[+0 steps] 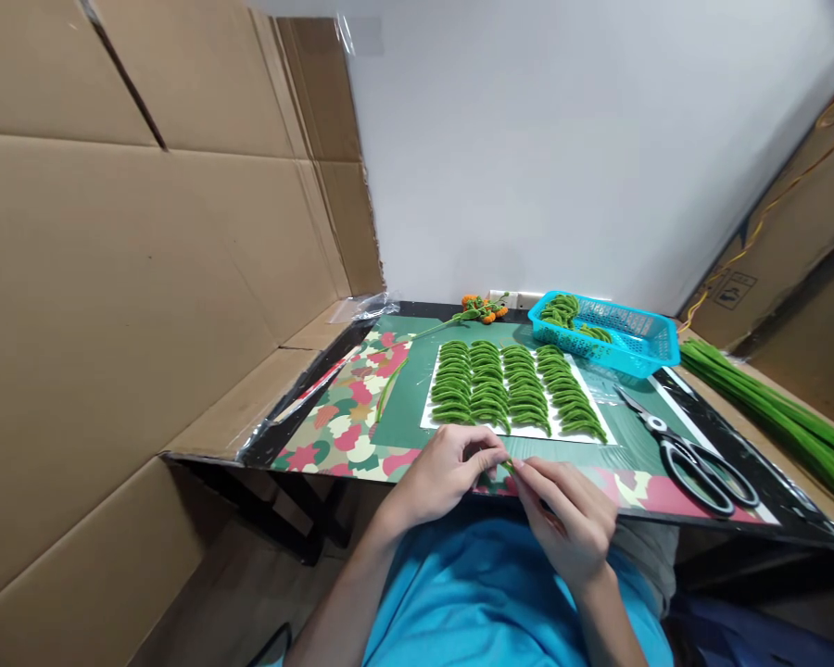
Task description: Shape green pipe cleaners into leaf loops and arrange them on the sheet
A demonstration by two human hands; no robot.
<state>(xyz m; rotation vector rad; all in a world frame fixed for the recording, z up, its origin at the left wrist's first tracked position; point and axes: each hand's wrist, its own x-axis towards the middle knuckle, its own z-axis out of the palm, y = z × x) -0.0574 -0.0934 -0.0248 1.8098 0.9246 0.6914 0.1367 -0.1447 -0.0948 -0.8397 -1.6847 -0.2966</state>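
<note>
My left hand [448, 474] and my right hand [571, 509] meet at the table's front edge, fingertips nearly touching. Pinched between them is a short green pipe cleaner piece [509, 466], mostly covered by the fingers. Just beyond the hands lies a white sheet [555, 429] bearing several columns of curved green pipe cleaner pieces [487, 380], stacked in neat rows. Black-handled scissors [688, 454] rest to the right of my right hand, blades pointing away and to the left.
A blue plastic basket [639, 357] at the back right holds more green pieces [562, 310]. Long green pipe cleaners [778, 417] lie in a bundle at far right. An orange flower stem [485, 308] lies at the back. Cardboard [145, 278] walls the left side.
</note>
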